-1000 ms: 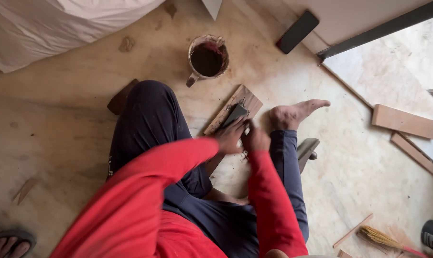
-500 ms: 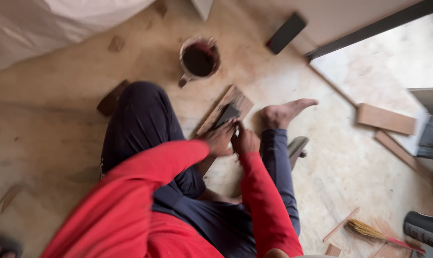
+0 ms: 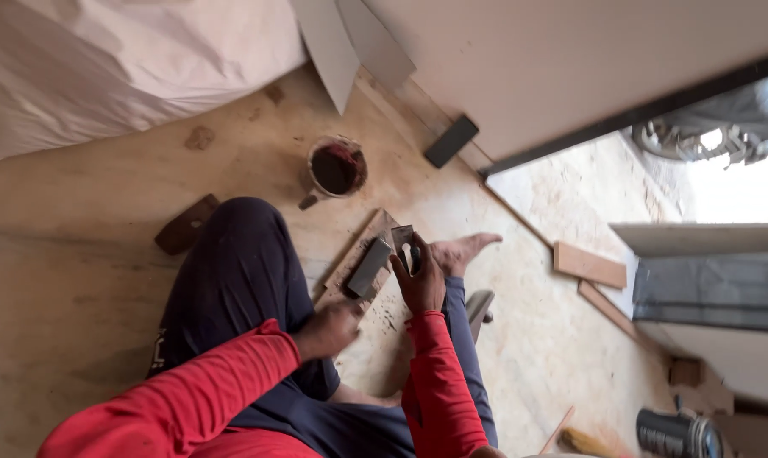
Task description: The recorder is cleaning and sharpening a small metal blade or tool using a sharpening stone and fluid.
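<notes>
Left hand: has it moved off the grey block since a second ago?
Yes. The left hand has pulled back toward the body, off the grey block, which lies on the wooden board. The right hand holds a flat metal blade upright beside it.

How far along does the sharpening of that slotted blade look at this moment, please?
Looks mid-job. Set up already: a grey sharpening stone lies on a wooden board, a cup of dark liquid beside it. In hand: the right hand holds the slotted blade up off the stone; the left hand rests near the board's end. Edge condition isn't visible.
</notes>
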